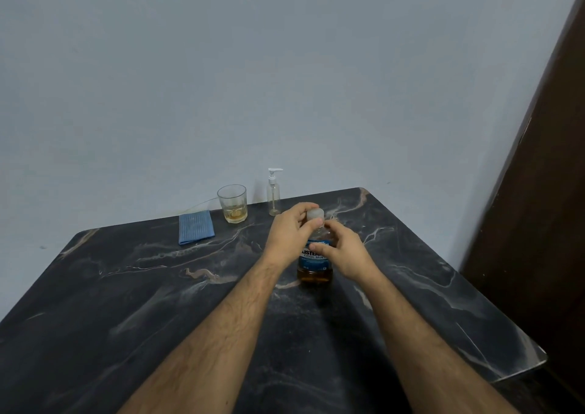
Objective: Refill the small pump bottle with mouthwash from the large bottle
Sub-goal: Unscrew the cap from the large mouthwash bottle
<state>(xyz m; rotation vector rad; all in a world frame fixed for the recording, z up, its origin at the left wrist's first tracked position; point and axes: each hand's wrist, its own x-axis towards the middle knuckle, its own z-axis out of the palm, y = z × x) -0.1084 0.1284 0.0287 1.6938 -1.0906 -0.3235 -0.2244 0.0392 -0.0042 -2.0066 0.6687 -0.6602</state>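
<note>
Left hand (289, 234) is gripping the cap (315, 214), right hand (343, 250) is curling round the large bottle (315, 264) standing on counter (158, 287); pump bottle (273, 195) behind, apart.

Both forearms are bare and hairy, no sleeves, rings or watch showing.

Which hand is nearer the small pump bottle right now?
Left. The left hand grips the cap of the large bottle, just in front of the pump bottle. The right hand holds the large bottle's body, lower and farther to the right.
</note>
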